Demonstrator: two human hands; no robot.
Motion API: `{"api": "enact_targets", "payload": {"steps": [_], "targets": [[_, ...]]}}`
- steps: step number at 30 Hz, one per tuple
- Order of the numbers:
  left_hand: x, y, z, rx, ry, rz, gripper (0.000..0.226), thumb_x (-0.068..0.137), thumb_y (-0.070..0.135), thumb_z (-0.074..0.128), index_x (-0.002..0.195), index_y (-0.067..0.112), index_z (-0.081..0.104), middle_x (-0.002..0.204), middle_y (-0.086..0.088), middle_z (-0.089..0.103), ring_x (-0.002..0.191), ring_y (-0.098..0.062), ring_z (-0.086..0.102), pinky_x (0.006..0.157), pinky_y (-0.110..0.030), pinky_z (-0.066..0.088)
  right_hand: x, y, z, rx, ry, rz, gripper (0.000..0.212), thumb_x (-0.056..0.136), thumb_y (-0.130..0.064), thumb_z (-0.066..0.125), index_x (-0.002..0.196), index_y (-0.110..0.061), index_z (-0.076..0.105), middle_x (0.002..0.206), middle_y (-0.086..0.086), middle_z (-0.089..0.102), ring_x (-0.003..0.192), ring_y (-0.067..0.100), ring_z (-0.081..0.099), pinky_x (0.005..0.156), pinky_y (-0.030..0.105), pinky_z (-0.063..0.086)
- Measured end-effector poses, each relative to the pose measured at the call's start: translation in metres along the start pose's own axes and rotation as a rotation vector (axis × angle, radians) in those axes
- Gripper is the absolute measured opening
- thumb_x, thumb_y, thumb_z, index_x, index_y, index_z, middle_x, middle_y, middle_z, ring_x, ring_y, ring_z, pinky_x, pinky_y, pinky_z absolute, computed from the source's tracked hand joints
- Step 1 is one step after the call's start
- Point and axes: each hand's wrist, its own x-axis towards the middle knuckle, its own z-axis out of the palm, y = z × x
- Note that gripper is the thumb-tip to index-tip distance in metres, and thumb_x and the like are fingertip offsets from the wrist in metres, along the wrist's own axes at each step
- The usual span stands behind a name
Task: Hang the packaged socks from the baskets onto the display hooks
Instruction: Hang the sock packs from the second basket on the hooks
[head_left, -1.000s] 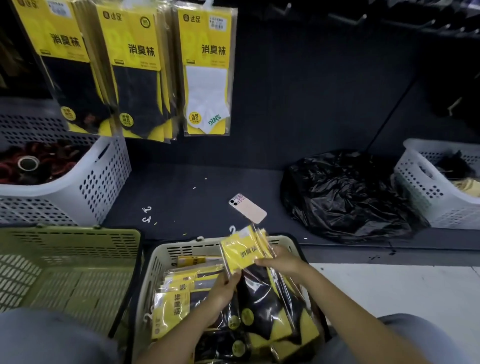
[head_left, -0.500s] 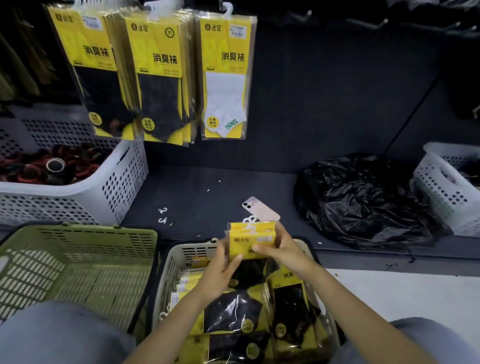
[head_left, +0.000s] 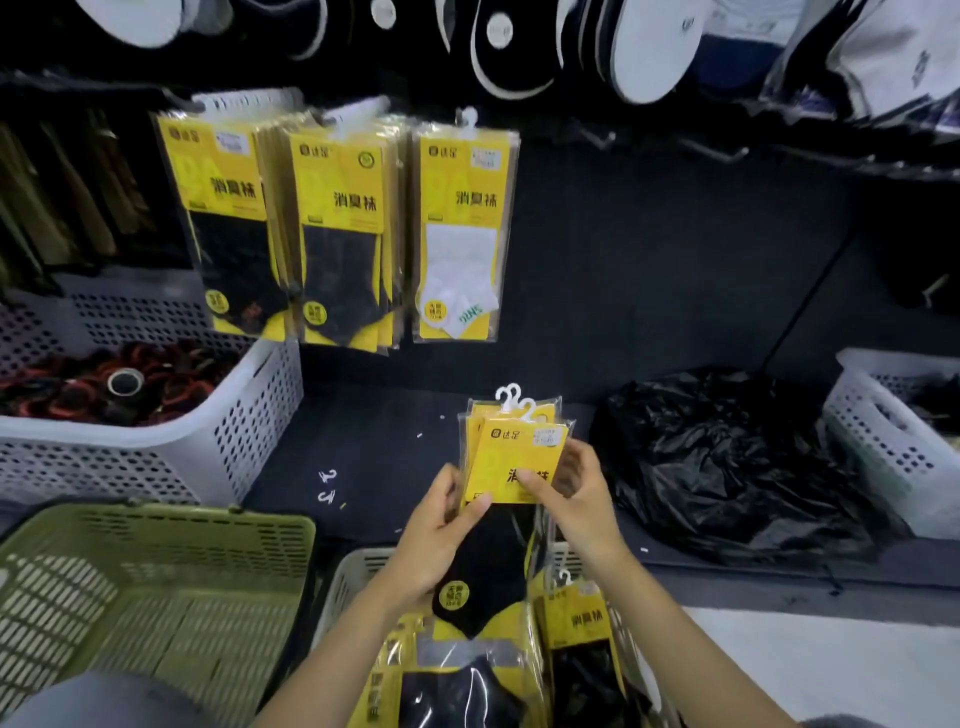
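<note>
Sock packs (head_left: 511, 457) are held upright above the beige basket (head_left: 357, 569), hanger hooks (head_left: 511, 399) uppermost. Left hand (head_left: 439, 535) pinches the card's lower left corner, thumb in front; right hand (head_left: 579, 501) curls its fingers (head_left: 575, 465) round the right edge, thumb on the front.

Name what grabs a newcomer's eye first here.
The yellow sock packs at centre stand out first, pinched between the left hand and right hand, with white hanger hooks on top. At upper left, matching hanging packs line the dark display wall, ending on the right in a white-sock pack. A crumpled black plastic bag lies on the shelf to the right.
</note>
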Motion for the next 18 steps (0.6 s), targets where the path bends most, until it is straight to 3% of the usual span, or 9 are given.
{"api": "enact_targets", "payload": {"steps": [5, 9, 12, 14, 18], "targets": [[0.019, 0.050, -0.019, -0.029, 0.097, 0.086, 0.041, 0.083, 0.034, 0.063, 0.118, 0.015, 0.052, 0.115, 0.003, 0.068, 0.108, -0.012, 0.064, 0.087, -0.022, 0.051, 0.021, -0.051, 0.023, -0.082, 0.110, -0.165, 0.039, 0.069, -0.030, 0.082, 0.099, -0.026, 0.058, 0.095, -0.009, 0.067, 0.082, -0.001, 0.063, 0.072, 0.016, 0.052], [0.030, 0.080, -0.040, -0.028, 0.289, 0.112, 0.038, 0.073, 0.027, 0.075, 0.107, 0.026, 0.057, 0.100, 0.010, 0.072, 0.093, -0.005, 0.068, 0.071, -0.013, 0.052, 0.037, -0.079, 0.040, 0.102, -0.007, -0.160, 0.025, 0.075, -0.010, 0.077, 0.096, -0.015, 0.064, 0.091, -0.003, 0.074, 0.084, 0.007, 0.069, 0.069, 0.017, 0.054], [0.034, 0.095, -0.055, -0.002, 0.335, 0.117, 0.043, 0.066, 0.037, 0.077, 0.104, 0.028, 0.060, 0.091, 0.018, 0.072, 0.085, 0.002, 0.068, 0.066, -0.010, 0.052, 0.044, -0.089, 0.053, 0.258, -0.091, -0.092, 0.026, 0.081, -0.006, 0.070, 0.105, -0.011, 0.062, 0.095, 0.001, 0.076, 0.087, 0.010, 0.071, 0.068, 0.015, 0.053], [0.035, 0.103, -0.063, 0.026, 0.353, 0.123, 0.039, 0.069, 0.049, 0.066, 0.101, 0.027, 0.063, 0.090, 0.018, 0.073, 0.084, 0.003, 0.067, 0.068, -0.011, 0.052, 0.048, -0.094, 0.059, 0.271, -0.101, -0.067, 0.024, 0.084, -0.009, 0.068, 0.107, -0.011, 0.061, 0.097, 0.000, 0.075, 0.088, 0.010, 0.071, 0.070, 0.016, 0.054], [0.040, 0.117, -0.083, 0.031, 0.366, 0.209, 0.030, 0.085, 0.047, 0.047, 0.104, 0.030, 0.063, 0.094, 0.031, 0.069, 0.089, 0.015, 0.062, 0.068, 0.003, 0.041, 0.061, -0.106, 0.066, 0.247, -0.079, -0.050, 0.016, 0.091, -0.015, 0.060, 0.107, -0.016, 0.062, 0.099, -0.001, 0.075, 0.094, 0.013, 0.070, 0.088, 0.030, 0.052]]}}
